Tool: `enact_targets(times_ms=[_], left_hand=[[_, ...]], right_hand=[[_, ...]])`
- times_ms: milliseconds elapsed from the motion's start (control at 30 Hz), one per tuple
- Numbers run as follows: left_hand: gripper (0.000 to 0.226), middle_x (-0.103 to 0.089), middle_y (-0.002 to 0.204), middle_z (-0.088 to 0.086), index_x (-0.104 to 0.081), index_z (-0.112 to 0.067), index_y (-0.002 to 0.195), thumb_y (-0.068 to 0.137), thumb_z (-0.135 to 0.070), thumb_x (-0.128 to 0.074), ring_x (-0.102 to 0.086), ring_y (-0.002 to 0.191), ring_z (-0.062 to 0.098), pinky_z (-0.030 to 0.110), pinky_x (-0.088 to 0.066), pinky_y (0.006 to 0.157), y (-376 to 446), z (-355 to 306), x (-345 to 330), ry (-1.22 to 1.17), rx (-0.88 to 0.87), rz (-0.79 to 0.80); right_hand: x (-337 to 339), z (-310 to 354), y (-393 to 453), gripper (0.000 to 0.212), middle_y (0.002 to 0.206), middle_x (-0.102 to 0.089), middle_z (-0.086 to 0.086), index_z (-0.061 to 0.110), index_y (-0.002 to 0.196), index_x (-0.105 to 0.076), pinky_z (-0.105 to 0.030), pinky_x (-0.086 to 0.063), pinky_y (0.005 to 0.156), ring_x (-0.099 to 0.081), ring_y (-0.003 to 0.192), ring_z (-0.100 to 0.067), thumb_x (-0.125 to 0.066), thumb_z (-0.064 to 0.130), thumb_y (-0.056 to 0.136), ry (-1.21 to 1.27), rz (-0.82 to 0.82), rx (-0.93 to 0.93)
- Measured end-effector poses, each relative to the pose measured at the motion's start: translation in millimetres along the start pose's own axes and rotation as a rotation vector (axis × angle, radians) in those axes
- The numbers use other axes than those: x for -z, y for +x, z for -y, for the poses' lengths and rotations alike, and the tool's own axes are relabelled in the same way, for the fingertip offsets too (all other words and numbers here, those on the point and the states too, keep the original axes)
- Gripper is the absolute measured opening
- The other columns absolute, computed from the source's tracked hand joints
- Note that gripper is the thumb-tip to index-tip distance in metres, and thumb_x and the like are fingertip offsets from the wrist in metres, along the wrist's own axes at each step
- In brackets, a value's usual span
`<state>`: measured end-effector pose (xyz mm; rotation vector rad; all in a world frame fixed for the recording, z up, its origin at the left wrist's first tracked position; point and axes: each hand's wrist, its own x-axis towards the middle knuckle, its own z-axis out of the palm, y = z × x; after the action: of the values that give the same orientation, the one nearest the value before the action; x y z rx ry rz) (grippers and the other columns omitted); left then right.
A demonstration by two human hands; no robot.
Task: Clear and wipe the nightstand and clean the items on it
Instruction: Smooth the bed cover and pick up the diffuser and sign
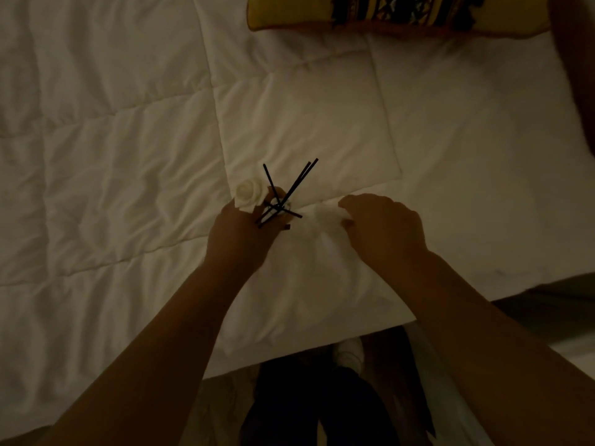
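My left hand (pixel 240 235) grips a small reed diffuser (pixel 277 206) over the bed. Thin black sticks fan up out of its neck, and a white rose-shaped flower (pixel 248 194) sits at its left side. Most of the bottle is hidden inside my fingers. My right hand (pixel 383 226) pinches a white cloth (pixel 325 217) just to the right of the diffuser, the cloth bunched between thumb and fingers. The nightstand is not in view.
A white quilted duvet (pixel 128 156) covers the bed below my hands. A yellow and black patterned pillow (pixel 396 11) lies at the top right. The bed's edge runs along the bottom, with my dark trousers and a white sock (pixel 349 352) on the floor below.
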<state>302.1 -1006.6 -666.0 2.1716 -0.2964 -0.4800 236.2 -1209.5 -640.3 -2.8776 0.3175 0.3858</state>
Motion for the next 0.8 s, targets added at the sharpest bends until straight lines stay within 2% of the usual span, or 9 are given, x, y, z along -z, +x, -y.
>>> enact_targets(times_ms=[67, 133, 300, 367, 467, 533, 600, 733, 800], left_hand=[[0.026, -0.067, 0.095, -0.016, -0.056, -0.045, 0.098, 0.084, -0.028, -0.071, -0.068, 0.078, -0.003, 0.039, -0.06, 0.074, 0, -17, -7, 0.003, -0.007, 0.007], [0.025, -0.069, 0.095, -0.013, -0.058, -0.045, 0.098, 0.084, -0.028, -0.07, -0.07, 0.079, 0.002, 0.042, -0.06, 0.074, 2, -33, -15, -0.047, -0.006, 0.06], [0.029, -0.07, 0.099, -0.005, -0.063, -0.037, 0.103, 0.075, -0.043, -0.067, -0.071, 0.086, 0.016, 0.048, -0.058, 0.078, 4, -67, -56, -0.128, -0.062, 0.233], [0.029, -0.07, 0.097, -0.005, -0.064, -0.036, 0.1, 0.072, -0.046, -0.067, -0.071, 0.086, 0.017, 0.05, -0.057, 0.078, 0, -83, -74, -0.14, -0.09, 0.312], [0.033, -0.07, 0.095, -0.006, -0.063, -0.031, 0.097, 0.07, -0.05, -0.067, -0.071, 0.087, 0.018, 0.049, -0.057, 0.079, -9, -107, -101, -0.088, -0.129, 0.4], [0.031, -0.071, 0.097, -0.001, -0.065, -0.028, 0.099, 0.073, -0.043, -0.071, -0.07, 0.089, 0.021, 0.051, -0.056, 0.08, -18, -125, -122, -0.069, -0.151, 0.477], [0.025, -0.071, 0.101, -0.002, -0.066, -0.034, 0.102, 0.078, -0.032, -0.073, -0.07, 0.092, 0.02, 0.05, -0.056, 0.082, -28, -144, -143, -0.059, -0.198, 0.56], [0.021, -0.068, 0.098, -0.013, -0.063, -0.04, 0.101, 0.081, -0.035, -0.069, -0.065, 0.091, 0.004, 0.041, -0.056, 0.086, -54, -178, -196, 0.069, -0.395, 0.644], [0.022, -0.068, 0.096, -0.009, -0.064, -0.035, 0.102, 0.082, -0.031, -0.072, -0.065, 0.092, 0.01, 0.042, -0.055, 0.088, -71, -190, -227, 0.104, -0.425, 0.68]], right_hand=[[7, -13, -14, 0.019, 0.105, -0.064, -0.002, 0.021, 0.107, -0.064, -0.032, -0.045, 0.068, -0.062, 0.089, -0.026, -0.05, 0.021, 0.094, 0.016, -0.012, -0.007], [16, -27, -29, 0.019, 0.104, -0.061, -0.003, 0.018, 0.107, -0.063, -0.034, -0.047, 0.068, -0.06, 0.087, -0.025, -0.049, 0.019, 0.094, 0.039, -0.028, -0.024], [24, -71, -72, 0.009, 0.082, -0.058, 0.002, 0.022, 0.092, -0.061, -0.027, -0.028, 0.054, -0.047, 0.064, -0.018, -0.051, 0.022, 0.093, 0.084, -0.097, -0.177], [24, -86, -94, 0.008, 0.076, -0.057, 0.003, 0.022, 0.087, -0.06, -0.027, -0.032, 0.051, -0.043, 0.06, -0.016, -0.055, 0.025, 0.092, 0.074, -0.115, -0.252], [25, -106, -131, 0.008, 0.079, -0.061, 0.003, 0.023, 0.093, -0.06, -0.029, -0.044, 0.053, -0.053, 0.063, -0.017, -0.056, 0.031, 0.093, 0.104, -0.123, -0.366], [25, -121, -159, 0.008, 0.082, -0.062, 0.003, 0.024, 0.096, -0.06, -0.028, -0.044, 0.053, -0.051, 0.064, -0.015, -0.055, 0.03, 0.093, 0.124, -0.157, -0.456], [24, -135, -187, 0.01, 0.084, -0.063, 0.003, 0.025, 0.099, -0.059, -0.027, -0.041, 0.053, -0.051, 0.064, -0.016, -0.054, 0.03, 0.092, 0.145, -0.155, -0.527], [19, -170, -248, 0.013, 0.083, -0.061, 0.008, 0.032, 0.099, -0.061, -0.03, -0.049, 0.06, -0.058, 0.071, -0.016, -0.058, 0.037, 0.088, 0.219, -0.083, -0.684], [14, -187, -280, 0.013, 0.085, -0.064, 0.006, 0.031, 0.101, -0.064, -0.027, -0.044, 0.056, -0.058, 0.071, -0.016, -0.056, 0.031, 0.089, 0.255, -0.077, -0.743]])
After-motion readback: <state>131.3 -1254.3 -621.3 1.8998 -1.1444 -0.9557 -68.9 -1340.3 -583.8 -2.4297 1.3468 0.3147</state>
